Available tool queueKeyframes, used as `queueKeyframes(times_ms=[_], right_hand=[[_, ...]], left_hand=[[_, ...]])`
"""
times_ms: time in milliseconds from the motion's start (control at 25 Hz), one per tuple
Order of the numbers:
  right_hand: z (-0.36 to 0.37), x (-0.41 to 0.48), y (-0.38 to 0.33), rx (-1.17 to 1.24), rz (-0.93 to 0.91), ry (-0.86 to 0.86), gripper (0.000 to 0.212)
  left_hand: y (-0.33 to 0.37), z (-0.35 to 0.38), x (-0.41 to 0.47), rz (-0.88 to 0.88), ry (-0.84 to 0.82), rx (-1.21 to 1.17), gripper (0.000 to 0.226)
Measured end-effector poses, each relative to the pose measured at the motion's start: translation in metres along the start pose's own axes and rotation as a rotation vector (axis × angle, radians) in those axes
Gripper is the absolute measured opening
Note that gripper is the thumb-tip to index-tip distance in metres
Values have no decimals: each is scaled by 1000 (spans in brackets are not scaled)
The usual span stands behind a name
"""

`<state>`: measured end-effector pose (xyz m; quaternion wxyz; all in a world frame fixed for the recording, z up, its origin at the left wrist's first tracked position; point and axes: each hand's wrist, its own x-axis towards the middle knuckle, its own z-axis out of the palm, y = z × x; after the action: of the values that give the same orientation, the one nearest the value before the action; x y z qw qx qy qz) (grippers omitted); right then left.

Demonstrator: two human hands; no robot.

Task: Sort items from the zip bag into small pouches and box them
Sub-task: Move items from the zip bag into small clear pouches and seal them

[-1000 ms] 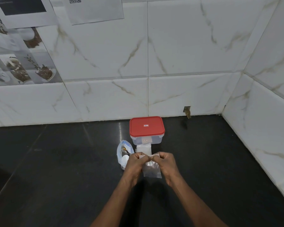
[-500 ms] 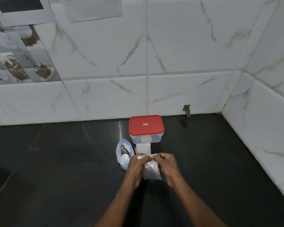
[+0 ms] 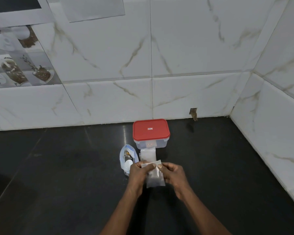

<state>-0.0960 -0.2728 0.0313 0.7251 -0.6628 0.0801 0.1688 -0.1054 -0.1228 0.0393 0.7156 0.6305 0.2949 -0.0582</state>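
A small clear pouch [image 3: 155,179] hangs between my hands above the black counter. My left hand [image 3: 138,173] pinches its top strip on the left, and my right hand [image 3: 174,173] pinches the top on the right. Something dark shows faintly inside the pouch. Just beyond my hands lies a stack of empty clear pouches [image 3: 147,154]. To its left sits the zip bag [image 3: 126,158], open, with a white cap and small items inside. Behind the stack stands a clear box with a red lid [image 3: 151,130], lid on.
The black counter [image 3: 58,175] runs to a white marble-tiled wall [image 3: 109,99] behind the box and a side wall [image 3: 270,133] on the right. Papers and picture tiles hang on the wall at upper left.
My hands have shifted slightly along the top of the pouch, still pinching it. The box, stack and zip bag stay in place.
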Motion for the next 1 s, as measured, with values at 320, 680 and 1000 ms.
queueKeyframes(times_ms=[320,680,1000], right_hand=[[-9,17,42,-100,87,230,14],[43,94,-2,-275,-12,289,7],[56,97,15,-1090,-243,237,43]], left_hand=[[-8,-17,5,137,336,-31,17],[-28,-55,19,203,495,132,29],[-46,-69,40,235,378,268,38]])
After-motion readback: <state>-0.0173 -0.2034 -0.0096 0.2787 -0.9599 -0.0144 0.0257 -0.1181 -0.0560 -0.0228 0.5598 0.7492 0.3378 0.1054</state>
